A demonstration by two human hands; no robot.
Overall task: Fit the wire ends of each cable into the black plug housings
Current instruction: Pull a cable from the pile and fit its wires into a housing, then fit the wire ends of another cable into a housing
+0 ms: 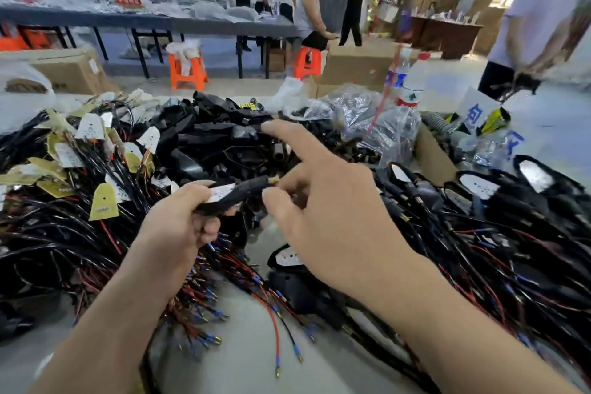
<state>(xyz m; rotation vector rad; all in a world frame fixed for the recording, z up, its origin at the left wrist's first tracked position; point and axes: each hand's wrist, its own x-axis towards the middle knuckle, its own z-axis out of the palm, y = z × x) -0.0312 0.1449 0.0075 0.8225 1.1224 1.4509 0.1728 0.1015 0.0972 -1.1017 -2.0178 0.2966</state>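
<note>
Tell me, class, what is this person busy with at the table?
The person is assembling cables. The left hand grips a black cable with a white tag, and the right hand pinches the brass wire tip at its end. Tagged cables are heaped on the left, black plug housings behind. No tip is in a housing yet.

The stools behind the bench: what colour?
Orange stools, seen clearly in the head view.

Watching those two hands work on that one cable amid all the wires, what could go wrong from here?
The left hand grips the labelled cable while the right hand pinches near its brass tip; a slip might bend that tip. Loose red and black wires lie under both wrists, so a forearm could snag and drag them. The pile of black housings behind could hide a dropped part.
</note>
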